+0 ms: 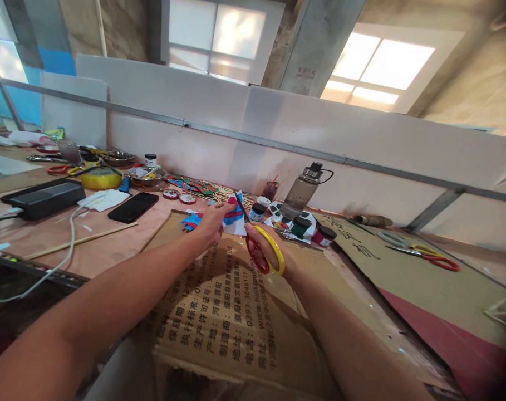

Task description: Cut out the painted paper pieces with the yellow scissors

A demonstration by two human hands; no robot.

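Observation:
My left hand [214, 224] pinches a small white paper [236, 224] painted in blue and red. Yellow-and-red-handled scissors [273, 250] are in my right hand [261, 243], their dark blades pointing up and away beside the paper's right part. Whether the blades touch the paper cannot be made out. Both hands are above a brown cardboard sheet [219, 312] with printed black characters. Blue and red cut pieces [191, 221] lie just left of my left hand.
Paint jars [258, 211] and a grey bottle [301, 192] stand beyond my hands. A black phone [133, 208], yellow tape [101, 177] and thin sticks [223, 194] lie left and behind. More scissors [423, 256] rest on cardboard at right.

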